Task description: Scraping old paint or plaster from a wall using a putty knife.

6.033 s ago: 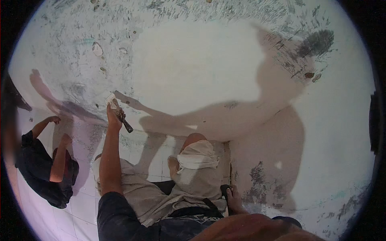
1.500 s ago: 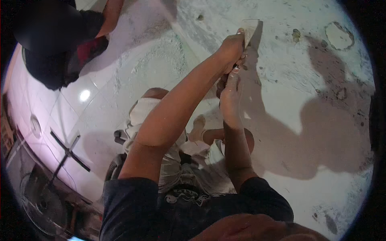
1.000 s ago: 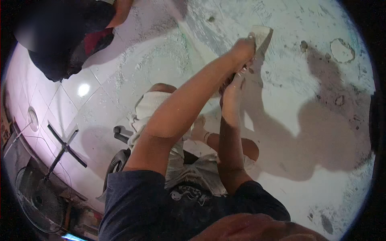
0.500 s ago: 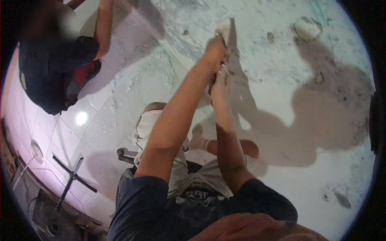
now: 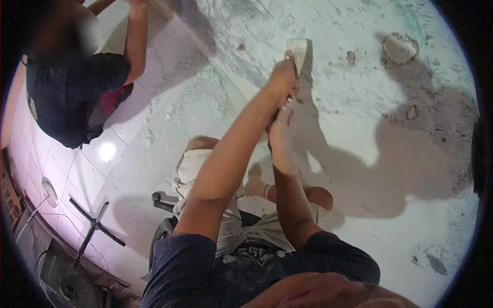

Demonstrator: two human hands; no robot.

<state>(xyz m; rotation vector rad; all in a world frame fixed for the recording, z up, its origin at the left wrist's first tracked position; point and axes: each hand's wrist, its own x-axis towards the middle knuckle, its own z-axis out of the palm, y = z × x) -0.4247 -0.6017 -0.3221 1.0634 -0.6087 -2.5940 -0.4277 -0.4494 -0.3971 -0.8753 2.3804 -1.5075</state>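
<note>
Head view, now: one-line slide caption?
Left hand and right hand grip a scraper at a scuffed white wall, with a co-worker and a fan off to the left.

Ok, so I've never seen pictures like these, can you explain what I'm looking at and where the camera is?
There's no robot here, just a person's bare hands. A fisheye camera worn on the head looks down, so straight edges bend near the rim. The left hand grips a pale-bladed scraper at a scuffed wall. The right hand is close below, apparently holding it too, though its grip is partly hidden. White crumbs lie scattered on the tiled floor. At the left are another person and a black fan.
</note>
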